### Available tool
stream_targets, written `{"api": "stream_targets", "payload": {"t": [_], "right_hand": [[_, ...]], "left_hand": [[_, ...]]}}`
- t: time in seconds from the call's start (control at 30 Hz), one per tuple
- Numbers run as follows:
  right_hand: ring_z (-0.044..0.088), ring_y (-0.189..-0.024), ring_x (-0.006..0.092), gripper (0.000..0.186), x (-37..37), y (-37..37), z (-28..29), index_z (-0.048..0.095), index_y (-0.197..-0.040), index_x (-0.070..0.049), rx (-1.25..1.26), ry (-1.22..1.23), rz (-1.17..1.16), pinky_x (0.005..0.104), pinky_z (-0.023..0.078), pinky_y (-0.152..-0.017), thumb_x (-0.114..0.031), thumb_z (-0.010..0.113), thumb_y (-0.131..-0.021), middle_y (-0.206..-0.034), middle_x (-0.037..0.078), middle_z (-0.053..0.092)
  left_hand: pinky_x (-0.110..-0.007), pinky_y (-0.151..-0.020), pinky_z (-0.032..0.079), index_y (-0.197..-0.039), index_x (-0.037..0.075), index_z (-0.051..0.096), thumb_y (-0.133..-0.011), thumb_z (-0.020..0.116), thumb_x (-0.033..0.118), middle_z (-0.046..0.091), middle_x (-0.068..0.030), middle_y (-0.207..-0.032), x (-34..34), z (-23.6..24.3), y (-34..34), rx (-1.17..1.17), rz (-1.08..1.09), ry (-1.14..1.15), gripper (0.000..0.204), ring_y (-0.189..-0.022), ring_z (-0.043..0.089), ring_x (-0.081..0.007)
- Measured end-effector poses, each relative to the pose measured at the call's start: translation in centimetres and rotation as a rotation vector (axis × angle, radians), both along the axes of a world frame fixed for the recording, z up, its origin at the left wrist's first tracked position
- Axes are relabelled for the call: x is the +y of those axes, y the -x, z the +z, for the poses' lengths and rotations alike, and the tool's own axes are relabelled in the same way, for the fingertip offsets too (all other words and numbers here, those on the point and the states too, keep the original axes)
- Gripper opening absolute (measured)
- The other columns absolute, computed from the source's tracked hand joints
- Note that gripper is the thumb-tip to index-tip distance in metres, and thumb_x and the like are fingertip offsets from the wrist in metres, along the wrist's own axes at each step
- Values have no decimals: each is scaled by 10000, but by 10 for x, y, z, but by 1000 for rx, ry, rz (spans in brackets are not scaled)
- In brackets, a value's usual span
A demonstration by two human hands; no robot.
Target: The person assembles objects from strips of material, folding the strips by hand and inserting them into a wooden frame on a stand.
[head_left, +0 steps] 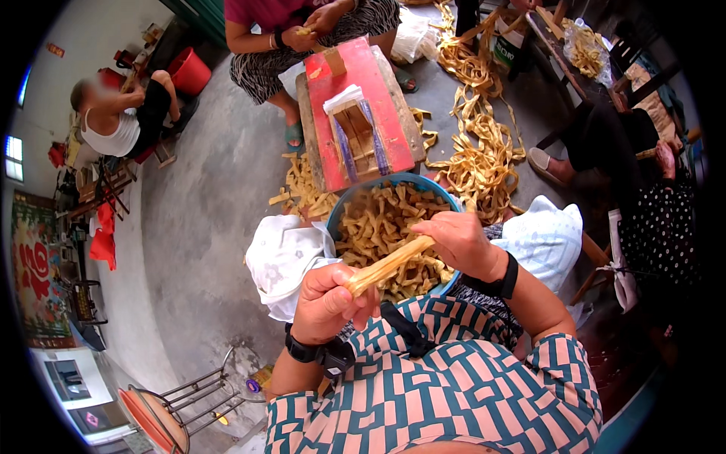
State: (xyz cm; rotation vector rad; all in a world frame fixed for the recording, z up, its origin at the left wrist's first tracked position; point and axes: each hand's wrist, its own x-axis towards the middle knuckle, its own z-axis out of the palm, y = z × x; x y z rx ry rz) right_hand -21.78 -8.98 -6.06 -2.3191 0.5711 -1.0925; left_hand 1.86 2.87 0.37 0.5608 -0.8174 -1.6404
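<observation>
Between my two hands a yellow-tan, folded strip [389, 266] is stretched at a slant. My left hand [333, 303] pinches its lower end with thumb and fingers. The upper end is gripped by my right hand [463, 244], higher and to the right. Just below the strip sits a blue tub [338, 203], filled with many short, knot-shaped tan pieces [389, 214]. Beyond the tub's far rim stands a red-topped low table [348, 64], which bears a small wooden box-like holder [355, 125] with purple sides.
Long tan strips [484, 151] lie heaped on the floor to the right of the table. More short pieces [306, 189] are spread at its left. Across the table a person [314, 34] handles something small. Another person sits far left near a red bucket [190, 70]. A metal-framed stool [189, 401] stands lower left.
</observation>
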Motion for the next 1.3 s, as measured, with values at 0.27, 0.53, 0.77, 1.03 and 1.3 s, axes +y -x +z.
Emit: {"api": "stream_targets", "payload": {"t": [0.27, 0.53, 0.77, 1.03, 1.3], "right_hand": [[623, -593, 109, 247, 26, -13, 0, 626, -1262, -42, -49, -1056, 494, 262, 491, -559, -165, 513, -1080, -745, 42, 674], [562, -558, 43, 293, 18, -3, 22, 643, -1043, -37, -18, -1180, 575, 198, 446, -515, -262, 468, -1113, -738, 10, 681], [525, -581, 25, 186, 23, -7, 26, 688, -1006, -56, -190, -1672, 383, 180, 387, -508, -225, 620, -1046, -744, -26, 640], [413, -586, 35, 128, 22, -18, 32, 624, -1114, -67, -592, -1814, 622, 187, 328, -545, -155, 635, -1022, -780, -44, 548], [471, -645, 25, 171, 26, -17, 10, 590, -1122, -64, -390, -1604, 318, 174, 393, -562, -86, 675, -975, -875, -29, 592]], "left_hand": [[-532, -1104, 445, -966, 24, 732, -906, 743, 150, 541, -262, -1469, -23, -7, -9, -455, -13, 215, 140, -1416, 481, -391], [-365, -826, 543, -927, 97, 700, -714, 766, 131, 661, -57, -1102, -31, -1, 20, -1558, 251, 865, 225, -997, 646, -241], [-327, -751, 546, -954, 100, 689, -773, 740, 136, 650, -51, -1161, -23, -4, 25, -1695, 212, 881, 192, -972, 647, -216], [-611, -1193, 267, -1035, 169, 733, -860, 692, 92, 650, -44, -1362, -21, -12, 24, -1739, 744, 800, 196, -1345, 516, -335], [-444, -964, 490, -1042, 104, 736, -788, 703, 7, 721, -28, -994, -27, -31, 14, -1518, 677, 638, 274, -886, 675, -237]]}}
